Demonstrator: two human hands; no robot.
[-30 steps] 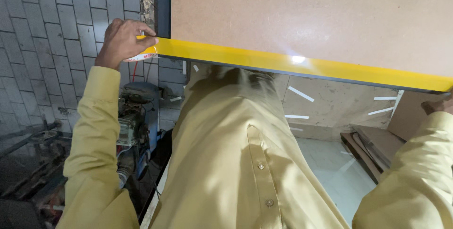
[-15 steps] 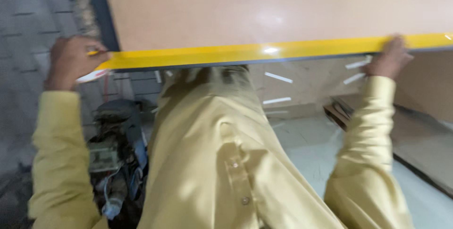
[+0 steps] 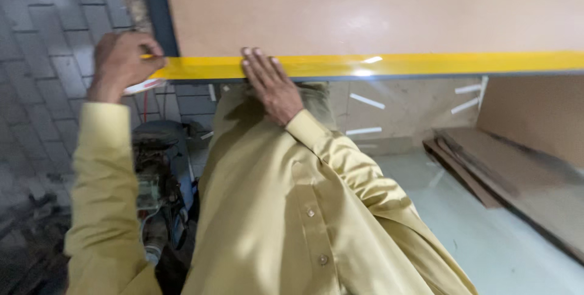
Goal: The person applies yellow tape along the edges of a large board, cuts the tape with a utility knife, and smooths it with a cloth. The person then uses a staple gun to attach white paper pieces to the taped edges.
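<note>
Both hands are working along the near edge of a large, flat, pale brown board (image 3: 377, 6), where a glossy yellow edge strip (image 3: 426, 64) is running the full width of the view. The left hand (image 3: 125, 61) is curling closed at the strip's left end, its fingertips pinching the yellow band near the board's corner; something pale is showing just under the hand, too blurred to tell what. The right hand (image 3: 271, 85) is lying open and flat, fingers together, pressing on the strip a little way along from the left hand. Both arms are wearing the long sleeves of a mustard-yellow buttoned shirt (image 3: 286, 210). Below the left arm, a grimy dark machine with wires (image 3: 155, 173) is sitting on the grey brick-paved floor (image 3: 48, 39). To the right, flat brown boards (image 3: 517, 167) are lying stacked on a pale surface.
</note>
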